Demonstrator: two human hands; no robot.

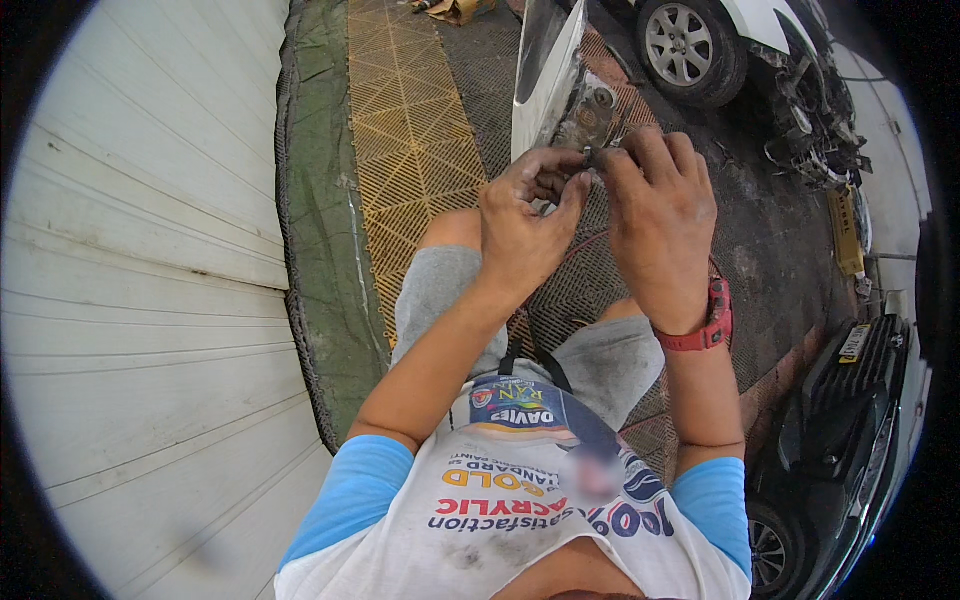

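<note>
Ribbed plastic floor tiles (pixel 410 130), yellow beside dark grey, spread between a pale panelled wall (pixel 150 300) at 9 o'clock from the hands and the vehicles on the other side. A small dark piece (pixel 598 158) is at the fingertips, just below the white car panel (pixel 532 118); its shape is too small to tell. The right hand (pixel 660 210) has a narrow pinch on it. The left hand (pixel 530 215) curls close by, thumb and forefinger nearly meeting; whether it grips too, I cannot tell.

At 11 o'clock the panel's edge rises near the fingers, smooth and glossy, with dark glass above. Grey, rounded metal-looking parts (pixel 597 103) show at 12 o'clock. The gap toward the spoked silver wheel (pixel 678 42) at 1 o'clock is tight; toward 10 o'clock there is more room, over yellow lattice tiles, up to the dark hem of a creased green sheet (pixel 325 200).

A jagged, stripped car front (pixel 815 120) lies between 2 and 3 o'clock, a flat-sided yellowish box (pixel 846 232) between 3 and 4, and a dark vehicle (pixel 835 420) with a slatted grille between 4 and 5.
</note>
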